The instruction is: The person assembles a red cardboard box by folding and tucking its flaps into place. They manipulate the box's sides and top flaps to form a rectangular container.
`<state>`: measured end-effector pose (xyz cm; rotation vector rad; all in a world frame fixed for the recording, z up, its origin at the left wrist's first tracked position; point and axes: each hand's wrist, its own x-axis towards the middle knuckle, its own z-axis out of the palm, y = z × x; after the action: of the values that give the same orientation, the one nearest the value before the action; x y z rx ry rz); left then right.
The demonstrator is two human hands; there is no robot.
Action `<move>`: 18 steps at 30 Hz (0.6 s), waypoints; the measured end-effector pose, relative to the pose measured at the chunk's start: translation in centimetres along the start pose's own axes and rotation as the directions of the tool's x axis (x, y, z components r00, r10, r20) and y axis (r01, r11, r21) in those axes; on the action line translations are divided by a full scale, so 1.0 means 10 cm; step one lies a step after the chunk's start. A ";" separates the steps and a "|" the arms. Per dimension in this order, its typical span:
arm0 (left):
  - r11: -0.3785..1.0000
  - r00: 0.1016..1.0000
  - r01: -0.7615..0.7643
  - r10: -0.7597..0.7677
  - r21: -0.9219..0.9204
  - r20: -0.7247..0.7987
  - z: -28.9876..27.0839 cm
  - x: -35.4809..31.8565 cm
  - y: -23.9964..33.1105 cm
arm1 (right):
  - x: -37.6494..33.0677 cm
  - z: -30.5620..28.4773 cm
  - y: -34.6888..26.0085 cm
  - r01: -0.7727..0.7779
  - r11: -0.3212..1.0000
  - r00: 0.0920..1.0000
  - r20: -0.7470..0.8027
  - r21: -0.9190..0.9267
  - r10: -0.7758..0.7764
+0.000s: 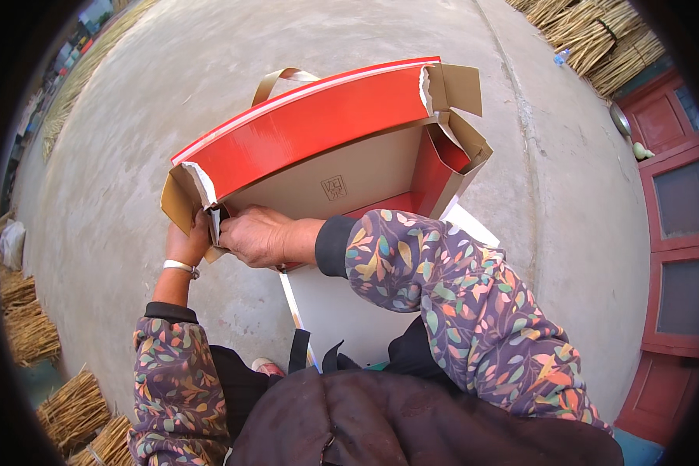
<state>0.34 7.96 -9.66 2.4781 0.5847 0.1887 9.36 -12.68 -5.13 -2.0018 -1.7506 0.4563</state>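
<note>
A large red and tan cardboard box (326,124) is tilted in front of me, its brown inside facing my body. White torn edges show at both ends of its red side, and a tan ribbon handle (279,76) loops up behind. My left hand (186,245), with a white bracelet at the wrist, grips the left end flap from outside. My right hand (256,235) is closed at the inner left corner, its fingertips partly hidden by the cardboard. Folded flaps (460,144) stick out at the right end. A pale panel (349,307) lies below the box.
Bundles of dry stalks lie at the upper right (590,39) and lower left (74,412) of the concrete floor (116,194). Red door panels (660,120) line the right side, near a metal bowl (620,119). A white bag (12,245) sits at far left.
</note>
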 end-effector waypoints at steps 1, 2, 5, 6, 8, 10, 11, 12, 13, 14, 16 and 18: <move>1.000 1.000 -0.012 0.012 0.013 -0.002 0.00 -0.01 -0.01 | 0.00 0.02 0.01 0.012 1.000 1.000 0.002 -0.009 -0.012; 0.999 0.999 -0.037 0.037 0.005 -0.014 0.00 0.00 -0.01 | 0.00 0.03 0.03 0.023 0.999 1.000 0.002 -0.023 -0.023; 1.000 1.000 -0.014 0.014 0.000 -0.024 0.01 -0.02 0.00 | 0.00 0.08 0.06 0.036 0.999 0.999 -0.034 0.014 -0.036; 1.000 0.999 0.026 -0.027 -0.012 -0.032 0.01 -0.01 0.01 | 0.01 0.08 0.06 0.043 0.999 0.998 -0.045 0.019 -0.042; 0.999 1.000 0.011 -0.011 0.040 -0.001 0.02 -0.01 0.03 | 0.00 0.09 0.08 0.036 0.999 0.999 -0.032 0.016 -0.036; 0.992 0.998 0.064 -0.067 0.108 0.022 0.01 0.01 0.05 | -0.02 0.08 0.10 0.043 0.998 0.996 -0.079 0.049 -0.039; 0.997 1.000 0.008 -0.009 0.080 0.009 0.01 0.01 0.07 | -0.03 0.08 0.10 0.048 0.996 0.996 -0.076 0.069 -0.043; 0.997 0.998 0.052 -0.051 0.057 -0.019 0.01 0.00 0.09 | -0.03 0.06 0.12 0.143 0.989 0.986 -0.078 -0.047 -0.146; 0.994 0.999 0.046 -0.045 0.097 -0.012 -0.01 0.00 0.12 | -0.05 0.05 0.11 0.125 0.992 0.987 -0.105 -0.014 -0.125; 0.993 0.997 0.070 -0.068 0.096 -0.025 -0.01 -0.01 0.16 | -0.07 0.02 0.12 0.154 0.988 0.982 -0.108 -0.029 -0.157; 0.988 0.995 0.100 -0.099 0.117 -0.012 -0.05 -0.03 0.24 | -0.10 -0.02 0.10 0.135 0.991 0.984 -0.118 0.009 -0.133; 0.988 0.995 0.097 -0.097 0.121 -0.003 -0.08 -0.06 0.34 | -0.11 -0.03 0.08 0.091 0.996 0.992 -0.094 0.016 -0.089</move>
<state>0.82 5.63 -7.05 2.5586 0.7339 0.1148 10.05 -13.92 -5.32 -1.8901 -1.7631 0.3445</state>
